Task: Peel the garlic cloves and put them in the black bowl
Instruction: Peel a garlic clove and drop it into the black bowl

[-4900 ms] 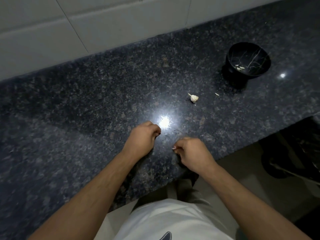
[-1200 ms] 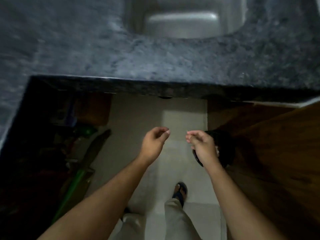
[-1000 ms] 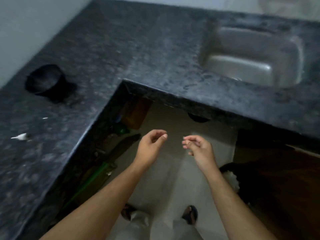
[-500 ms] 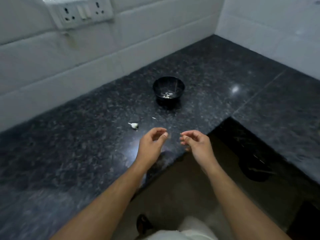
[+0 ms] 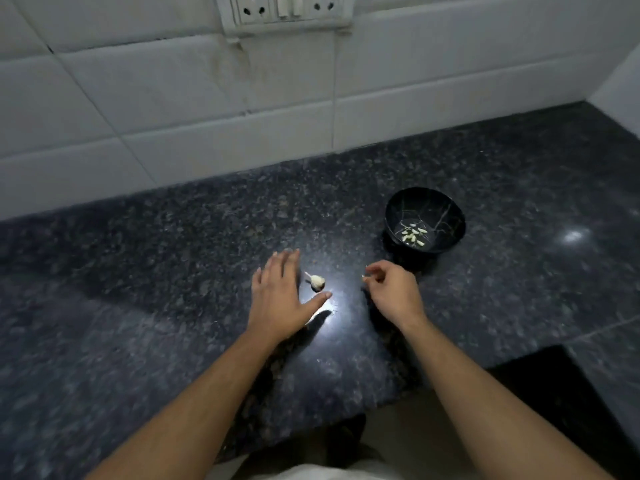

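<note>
A small garlic piece (image 5: 316, 281) with a papery tail lies on the dark granite counter (image 5: 173, 271). My left hand (image 5: 280, 296) is spread flat just left of it, fingers straight, thumb reaching out below the garlic; it does not grip it. My right hand (image 5: 393, 292) hovers to the right with its fingers loosely curled and nothing visibly held. A tiny white flake (image 5: 363, 278) lies at its fingertips. The black bowl (image 5: 394, 211) stands behind and to the right of my right hand, with several peeled cloves (image 5: 414, 234) in its bottom.
A white tiled wall (image 5: 207, 116) backs the counter, with a switch and socket plate (image 5: 284, 8) at the top. The counter turns a corner at the right, and its front edge drops to a dark gap (image 5: 554, 393) at lower right.
The view swung from the floor and sink back to the counter. My left hand opened flat and moved up beside the garlic piece. My right hand stays loosely curled, now near the bowl.
</note>
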